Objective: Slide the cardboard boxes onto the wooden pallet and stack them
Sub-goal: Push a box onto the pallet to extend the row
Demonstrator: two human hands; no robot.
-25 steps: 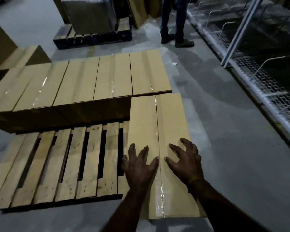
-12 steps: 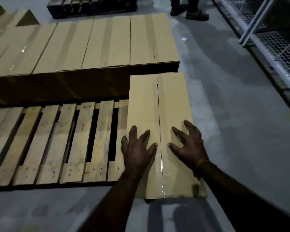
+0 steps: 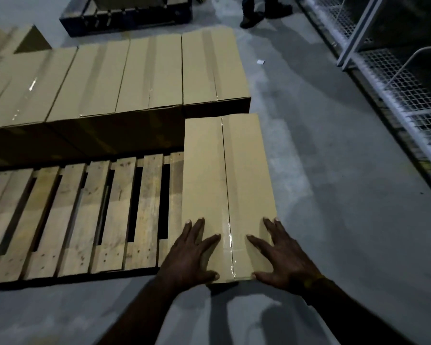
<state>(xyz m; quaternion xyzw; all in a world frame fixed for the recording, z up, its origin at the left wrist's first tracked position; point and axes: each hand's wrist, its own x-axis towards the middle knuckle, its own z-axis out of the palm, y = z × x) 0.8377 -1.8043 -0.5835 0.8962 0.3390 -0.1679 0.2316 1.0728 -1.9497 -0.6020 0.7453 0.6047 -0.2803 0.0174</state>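
A person's two hands press flat on the near end of a long box (image 3: 228, 195) that lies lengthwise along the right edge of a pallet (image 3: 85, 220) on a grey concrete floor (image 3: 334, 195). The left hand (image 3: 192, 257) rests on the box's near left corner with fingers straight and spread, thumb at the near edge; the right hand (image 3: 281, 257) lies likewise on the near right corner, fingers splayed, thumb along the near edge (neither hand curls round anything). A strip of clear tape (image 3: 228, 240) runs down the box's centre seam between the hands. The box's far end sits just beside the row of boxes (image 3: 135, 78), which stand side by side across the far side of the pallet and rise higher than it. The pallet's near slats are bare. To the right runs wire-mesh racking (image 3: 396, 83). Beyond the row stand a dark pallet (image 3: 130, 16) and another person's shoes (image 3: 251, 19).
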